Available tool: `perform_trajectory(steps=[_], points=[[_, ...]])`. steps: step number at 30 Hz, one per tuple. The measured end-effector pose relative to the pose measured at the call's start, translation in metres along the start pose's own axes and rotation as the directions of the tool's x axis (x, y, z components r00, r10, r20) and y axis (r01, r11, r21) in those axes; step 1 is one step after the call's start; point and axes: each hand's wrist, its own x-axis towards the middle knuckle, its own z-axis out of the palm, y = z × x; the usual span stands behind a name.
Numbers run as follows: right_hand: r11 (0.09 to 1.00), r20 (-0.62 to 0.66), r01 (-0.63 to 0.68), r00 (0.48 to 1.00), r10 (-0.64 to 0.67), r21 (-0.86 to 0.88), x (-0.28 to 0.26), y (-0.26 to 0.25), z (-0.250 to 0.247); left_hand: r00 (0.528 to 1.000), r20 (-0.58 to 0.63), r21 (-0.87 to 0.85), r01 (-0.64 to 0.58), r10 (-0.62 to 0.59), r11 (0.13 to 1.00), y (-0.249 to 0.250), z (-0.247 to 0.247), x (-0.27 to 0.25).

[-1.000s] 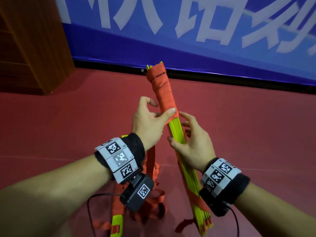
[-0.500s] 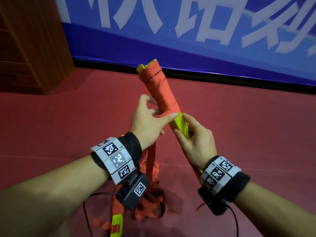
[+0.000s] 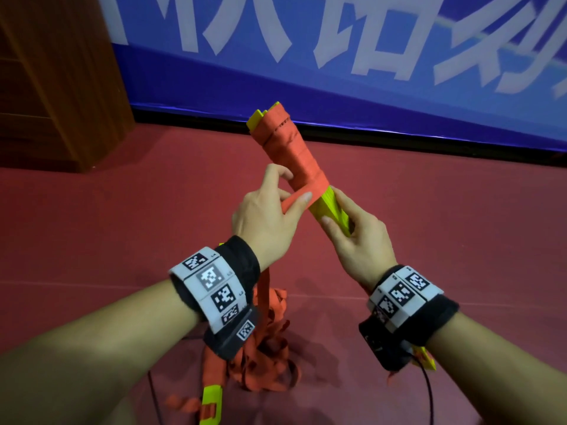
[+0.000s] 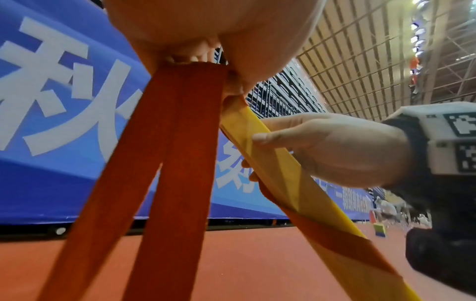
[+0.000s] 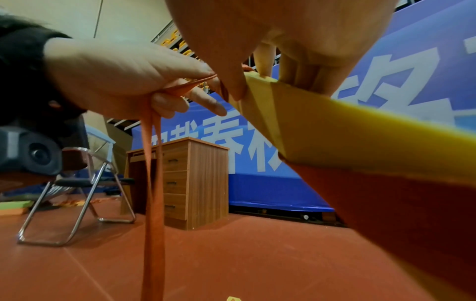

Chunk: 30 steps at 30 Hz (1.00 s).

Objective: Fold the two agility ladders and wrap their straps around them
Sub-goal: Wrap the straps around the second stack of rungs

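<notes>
Since the earlier frame, bundle tipped further toward 11 o'clock and the wrap crept down. Left hand (image 3: 266, 216) pinched the orange strap (image 3: 296, 201) between thumb and curled fingers, right at the wrap's lower edge. Right hand (image 3: 360, 240) gripped the bare yellow rungs (image 3: 333, 208) just below, thumb on top, fingers curled underneath. Folded ladder (image 3: 285, 148) was held mid-air, centre frame; slack strap hung to the pile (image 3: 264, 357) on the floor at 6 o'clock. Judgement: keep tension, overlap each turn, rotate rungs with the right hand, don't let edges bunch.
</notes>
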Motion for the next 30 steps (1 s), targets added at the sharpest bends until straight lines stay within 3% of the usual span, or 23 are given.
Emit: perform_trajectory(steps=[9,15,20,24,26,30], points=[[0.960,0.071,-0.071,0.996,0.054,0.272,0.003,0.010,0.008,0.996,0.046,-0.308,0.091,-0.080,0.947,-0.006,0.010,0.006],[0.810,0.146,-0.123,0.988,0.047,0.573,0.001,0.004,0.008,0.994,0.067,-0.376,0.102,-0.083,0.921,-0.013,0.012,0.010],[0.735,0.192,-0.161,0.980,0.043,0.658,-0.002,-0.005,0.009,0.994,0.101,-0.389,0.083,-0.047,0.918,-0.018,0.013,0.010],[0.734,0.196,-0.176,0.979,0.059,0.657,-0.003,-0.009,0.005,0.997,0.072,-0.409,0.043,-0.015,0.911,-0.010,0.010,0.009],[0.804,0.183,-0.145,0.982,0.045,0.576,-0.003,-0.009,0.004,0.999,0.050,-0.412,0.030,-0.010,0.911,-0.005,0.011,0.007],[0.970,0.122,-0.037,0.993,0.008,0.238,-0.003,-0.008,0.002,0.999,0.013,-0.429,0.046,-0.044,0.902,0.001,0.013,0.002]])
